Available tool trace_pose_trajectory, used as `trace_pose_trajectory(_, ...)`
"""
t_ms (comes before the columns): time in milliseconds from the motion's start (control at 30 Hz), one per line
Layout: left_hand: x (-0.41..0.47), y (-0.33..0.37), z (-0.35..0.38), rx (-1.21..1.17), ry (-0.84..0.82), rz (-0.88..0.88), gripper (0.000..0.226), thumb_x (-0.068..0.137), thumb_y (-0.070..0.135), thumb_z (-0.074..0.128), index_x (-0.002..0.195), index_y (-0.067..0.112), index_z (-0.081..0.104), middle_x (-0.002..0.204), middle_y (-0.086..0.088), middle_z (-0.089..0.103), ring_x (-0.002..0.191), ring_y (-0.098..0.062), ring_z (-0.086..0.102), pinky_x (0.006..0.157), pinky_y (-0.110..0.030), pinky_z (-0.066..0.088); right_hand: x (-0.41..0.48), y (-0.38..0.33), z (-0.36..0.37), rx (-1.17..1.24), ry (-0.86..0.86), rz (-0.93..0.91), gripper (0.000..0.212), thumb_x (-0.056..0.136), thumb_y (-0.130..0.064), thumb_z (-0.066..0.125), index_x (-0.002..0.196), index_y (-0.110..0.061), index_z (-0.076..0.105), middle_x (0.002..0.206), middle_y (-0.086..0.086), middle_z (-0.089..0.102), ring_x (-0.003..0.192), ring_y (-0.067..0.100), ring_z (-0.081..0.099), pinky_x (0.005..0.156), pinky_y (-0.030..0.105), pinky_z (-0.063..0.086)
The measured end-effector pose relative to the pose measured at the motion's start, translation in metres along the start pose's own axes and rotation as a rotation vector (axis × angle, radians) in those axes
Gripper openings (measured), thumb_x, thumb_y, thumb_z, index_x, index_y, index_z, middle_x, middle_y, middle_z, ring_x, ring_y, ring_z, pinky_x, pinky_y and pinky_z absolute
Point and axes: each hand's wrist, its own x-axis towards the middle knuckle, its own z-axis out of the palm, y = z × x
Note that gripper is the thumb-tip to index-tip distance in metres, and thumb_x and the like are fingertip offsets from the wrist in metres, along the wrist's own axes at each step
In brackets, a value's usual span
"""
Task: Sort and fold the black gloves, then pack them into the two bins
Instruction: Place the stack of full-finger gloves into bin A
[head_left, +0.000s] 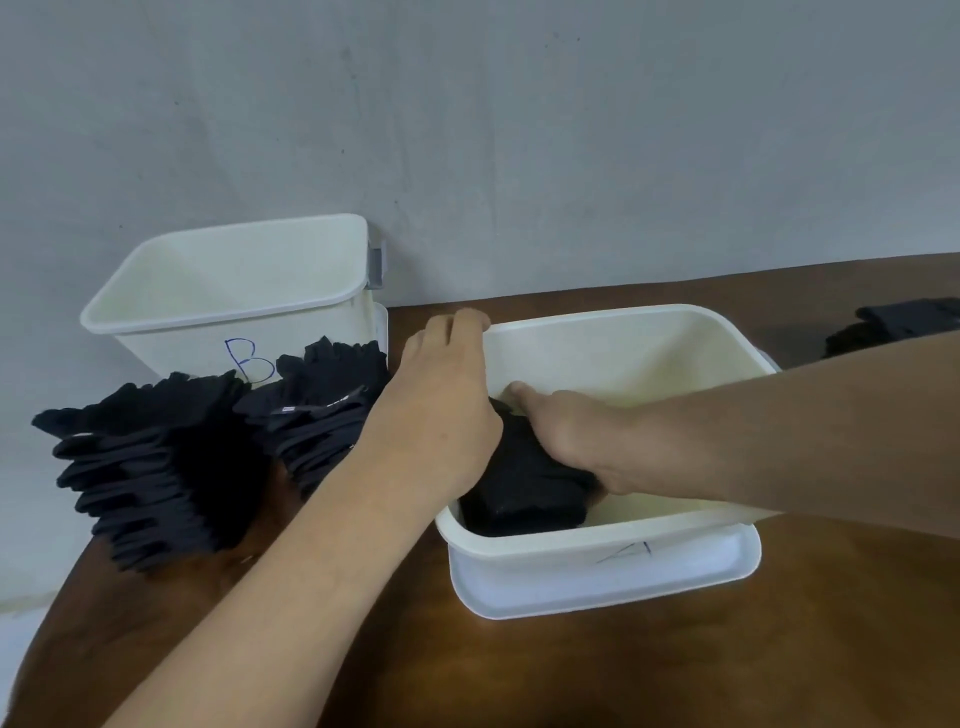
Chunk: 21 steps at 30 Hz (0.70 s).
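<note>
Brown table (675, 670) with white bin A (597, 571), fanned black glove stacks (156, 467) (another dark heap (904, 325) far right).

Brown wood table (675, 670) runs from 3 through 6 to 8 o'clock. Plain grey wall (519, 130) fills the 12 o'clock half. Small grey bracket (377, 265) at 11 o'clock, against the wall. Pale surface (26, 467) at 9 o'clock, past the table edge.

Right grip (566, 441) holds folded gloves (524, 499) inside bin A (597, 566); left grip (441, 395) holds its rim.
</note>
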Motion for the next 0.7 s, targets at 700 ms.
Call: trace_pose_trajectory(700, -0.004, 0.005, -0.008, -0.057, 0.021, -0.021, 0.058, 0.101, 0.003, 0.051, 0.153, 0.026, 0.038, 0.149, 0.001, 0.047, 0.128, -0.021, 0.051, 0.098, -0.035, 0.048, -0.025, 0.002, -0.069, -0.194, -0.276, -0.214, 0.046, 0.094, -0.018, 0.083, 0.136, -0.02, 0.064, 0.116, 0.009, 0.076, 0.096, 0.03, 0.079, 0.082, 0.033, 0.066)
